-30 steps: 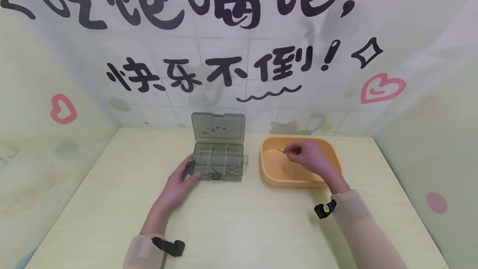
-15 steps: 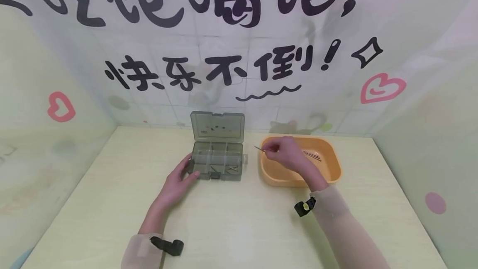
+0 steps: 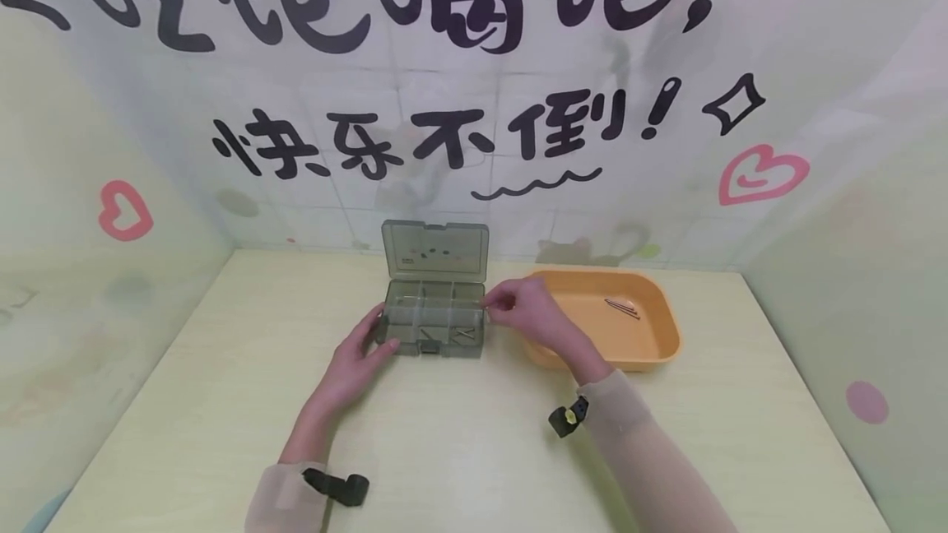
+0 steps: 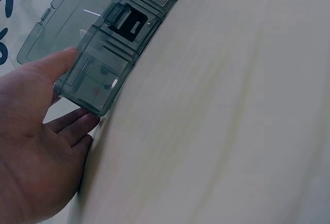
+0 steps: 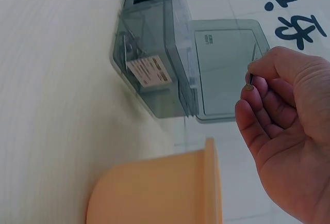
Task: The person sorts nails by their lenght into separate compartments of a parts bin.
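A grey see-through compartment box [image 3: 467,350] stands on the table with its lid [image 3: 435,252] raised at the back. My left hand [image 3: 359,360] holds the box's left end, thumb at the front corner and fingers along the side. In the right wrist view, my right hand [image 5: 289,105] pinches a thin nail [image 5: 254,52] between thumb and fingertips, its flat head lowest. From the head view, that hand overlaps the box's right edge. Several small metal pieces [image 3: 463,334] lie in the front compartments.
Right of the box sits an orange tray [image 3: 655,356], partly behind my right forearm. Several nails [image 3: 624,309] lie in its right half. The back wall [image 3: 311,220] with black lettering rises close behind the lid.
My right hand has carried the nail leftward from over the orange tray to the box's right edge, leaving the nails in the tray exposed. The left hand stays on the box.
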`<state>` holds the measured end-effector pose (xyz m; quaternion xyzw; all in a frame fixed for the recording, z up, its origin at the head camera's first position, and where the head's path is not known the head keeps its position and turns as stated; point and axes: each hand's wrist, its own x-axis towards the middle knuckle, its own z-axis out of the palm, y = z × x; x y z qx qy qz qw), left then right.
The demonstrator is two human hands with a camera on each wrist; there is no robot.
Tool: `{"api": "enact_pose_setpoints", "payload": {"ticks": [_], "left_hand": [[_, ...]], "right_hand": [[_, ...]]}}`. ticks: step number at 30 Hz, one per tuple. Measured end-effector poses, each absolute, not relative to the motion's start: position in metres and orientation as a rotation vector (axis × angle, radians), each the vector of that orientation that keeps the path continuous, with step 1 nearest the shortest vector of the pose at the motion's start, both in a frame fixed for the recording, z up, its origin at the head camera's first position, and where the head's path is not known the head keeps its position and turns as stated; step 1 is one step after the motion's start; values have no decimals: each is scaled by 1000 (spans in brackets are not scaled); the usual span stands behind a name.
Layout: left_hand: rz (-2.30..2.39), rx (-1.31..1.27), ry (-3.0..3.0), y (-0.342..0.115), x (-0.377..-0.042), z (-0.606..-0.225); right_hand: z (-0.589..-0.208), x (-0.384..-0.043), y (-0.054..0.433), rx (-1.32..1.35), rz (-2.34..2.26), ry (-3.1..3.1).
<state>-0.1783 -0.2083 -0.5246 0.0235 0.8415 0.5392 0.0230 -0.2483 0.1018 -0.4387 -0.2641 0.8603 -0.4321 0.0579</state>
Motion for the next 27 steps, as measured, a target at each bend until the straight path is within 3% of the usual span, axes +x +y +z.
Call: {"api": "enact_pose_setpoints", "payload": {"ticks": [16, 27], "left_hand": [[1659, 73, 2611, -206, -177, -520], [1672, 83, 2616, -205, -179, -524]], "right_hand": [[-451, -246, 64, -797, -1312, 2560], [-456, -241, 35, -633, -1349, 2621]]}}
